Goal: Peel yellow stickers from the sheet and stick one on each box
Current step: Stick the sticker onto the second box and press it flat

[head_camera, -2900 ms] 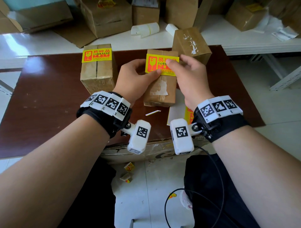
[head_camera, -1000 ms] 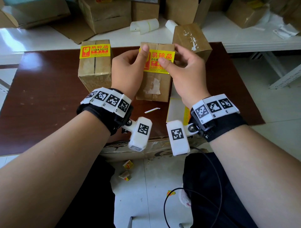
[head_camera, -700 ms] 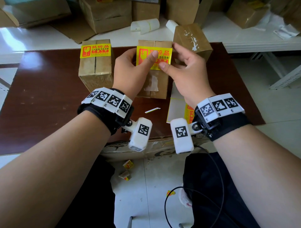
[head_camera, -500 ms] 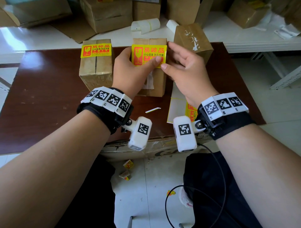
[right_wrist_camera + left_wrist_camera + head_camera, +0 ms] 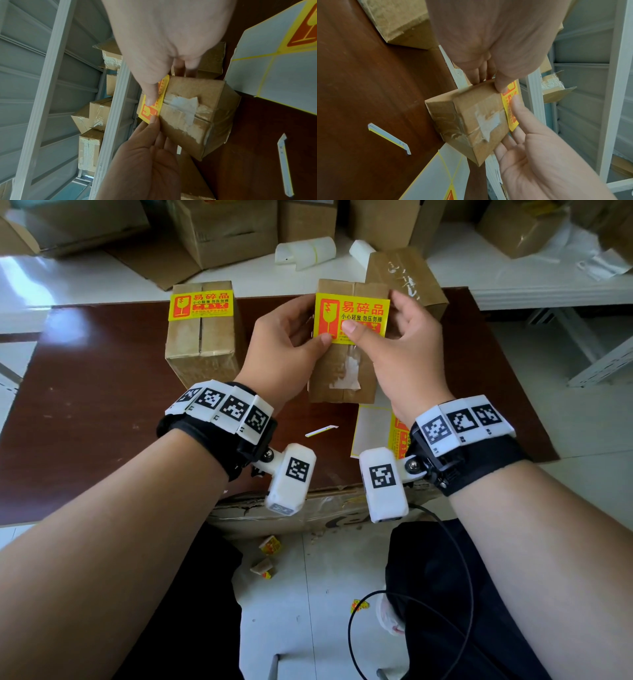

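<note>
A yellow sticker (image 5: 352, 311) with red print lies across the upper face of the middle cardboard box (image 5: 342, 374). My left hand (image 5: 291, 340) grips the box's left side and my right hand (image 5: 402, 347) grips its right side. Both thumbs press on the sticker's lower edge. In the left wrist view the sticker (image 5: 511, 108) wraps the box (image 5: 476, 121) near its far end. The right wrist view shows the same sticker (image 5: 154, 105) on that box (image 5: 193, 115). The sticker sheet (image 5: 373, 433) lies on the table under my right wrist.
A second box (image 5: 202, 347), with its own yellow sticker (image 5: 200, 304), stands to the left on the brown table (image 5: 85, 405). A bare box (image 5: 407, 275) stands behind the middle one. A thin backing strip (image 5: 322, 431) lies near the sheet. More boxes crowd the white shelf behind.
The sticker went from held over the box to lying flat on it. Both thumbs slid along it and now meet at its lower edge. The box shifted slightly to the right.
</note>
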